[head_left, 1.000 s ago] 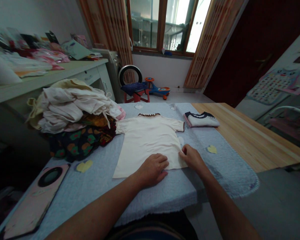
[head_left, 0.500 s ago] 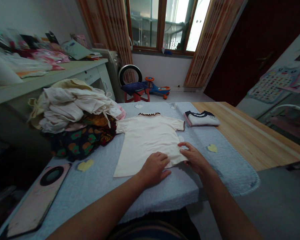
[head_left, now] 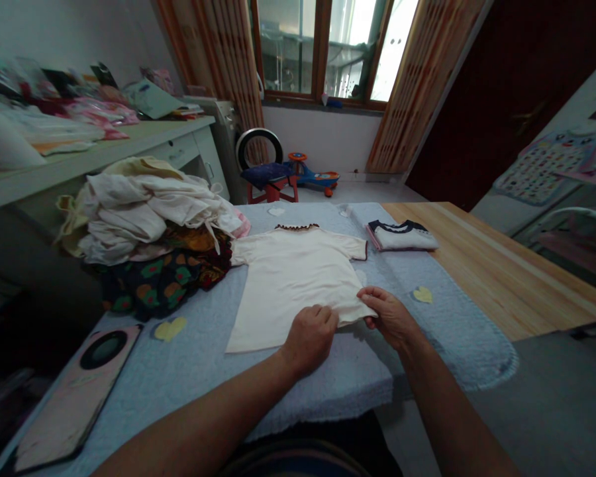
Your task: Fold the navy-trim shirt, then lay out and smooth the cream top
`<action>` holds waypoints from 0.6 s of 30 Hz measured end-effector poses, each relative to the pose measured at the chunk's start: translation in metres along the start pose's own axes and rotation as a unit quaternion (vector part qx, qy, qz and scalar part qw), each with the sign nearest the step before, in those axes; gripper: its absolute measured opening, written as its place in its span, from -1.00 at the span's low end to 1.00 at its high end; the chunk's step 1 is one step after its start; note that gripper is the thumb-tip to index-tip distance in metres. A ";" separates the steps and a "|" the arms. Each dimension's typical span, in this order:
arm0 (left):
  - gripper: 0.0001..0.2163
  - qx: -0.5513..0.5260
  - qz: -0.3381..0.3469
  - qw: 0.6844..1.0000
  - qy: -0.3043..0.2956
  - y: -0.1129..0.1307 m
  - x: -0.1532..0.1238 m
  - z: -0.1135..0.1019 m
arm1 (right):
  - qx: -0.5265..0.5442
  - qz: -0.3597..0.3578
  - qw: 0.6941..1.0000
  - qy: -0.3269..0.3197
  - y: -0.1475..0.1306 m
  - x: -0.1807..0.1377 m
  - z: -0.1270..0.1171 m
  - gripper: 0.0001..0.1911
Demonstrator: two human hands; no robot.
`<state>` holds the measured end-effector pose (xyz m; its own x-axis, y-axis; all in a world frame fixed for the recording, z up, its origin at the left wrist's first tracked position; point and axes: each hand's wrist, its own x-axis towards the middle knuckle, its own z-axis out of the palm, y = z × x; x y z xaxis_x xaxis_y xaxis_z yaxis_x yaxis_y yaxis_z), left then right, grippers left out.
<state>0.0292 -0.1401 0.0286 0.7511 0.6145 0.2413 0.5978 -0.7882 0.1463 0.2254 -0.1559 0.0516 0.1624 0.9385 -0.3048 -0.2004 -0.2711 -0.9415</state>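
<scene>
A cream short-sleeved T-shirt (head_left: 288,278) with a dark ruffled neckline lies spread on the blue table cover (head_left: 179,391), its collar away from me. My right hand (head_left: 385,317) pinches the shirt's lower right corner and lifts it a little. Along the middle of the hem, my left hand (head_left: 312,338) is closed on the edge of the fabric, with its fingers curled in. Dark trim edges the shirt's right sleeve. The left sleeve touches the heap of clothes.
A heap of crumpled clothes (head_left: 149,232) sits at the table's left. A folded shirt (head_left: 402,236) lies at the back right, near the bare wooden tabletop (head_left: 496,265). A pink phone (head_left: 74,397) rests at the front left. A red stool (head_left: 273,189) stands beyond the table.
My left hand has curled its fingers, gathering the hem. My right hand has closed into a pinch on the shirt's corner and drawn it slightly to the right.
</scene>
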 end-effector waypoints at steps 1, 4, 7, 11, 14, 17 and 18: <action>-0.86 0.009 0.004 1.000 0.005 -0.001 0.000 0.001 | -0.017 -0.005 1.000 0.003 0.000 -0.001 -0.003 -0.65; -0.88 0.040 0.015 0.999 0.018 -0.004 -0.003 0.003 | -0.096 -0.022 0.995 0.016 0.003 -0.003 -0.013 -0.65; -0.92 0.049 0.034 0.998 0.008 -0.006 -0.005 0.004 | -0.233 -0.055 0.971 0.021 0.009 -0.003 -0.023 -0.72; -0.91 0.036 0.084 0.996 -0.020 -0.011 -0.006 0.002 | -0.471 -0.123 0.872 0.049 0.018 -0.001 -0.032 -0.83; -0.92 0.032 0.111 0.993 -0.032 -0.015 -0.007 0.000 | -0.560 -0.131 0.817 0.049 0.023 -0.001 -0.034 -0.81; -0.94 0.030 0.126 0.991 -0.038 -0.018 -0.008 -0.001 | -0.609 -0.110 0.784 0.040 0.022 -0.005 -0.035 -0.79; -0.94 0.029 0.128 0.991 -0.039 -0.018 -0.009 -0.001 | -0.630 -0.100 0.769 0.042 0.021 -0.007 -0.035 -0.79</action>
<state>0.0114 -0.1310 0.0250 0.8983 0.3972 0.1877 0.3982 -0.9167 0.0338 0.2538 -0.1759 0.0293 0.1408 0.9855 -0.0945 0.9231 -0.1652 -0.3472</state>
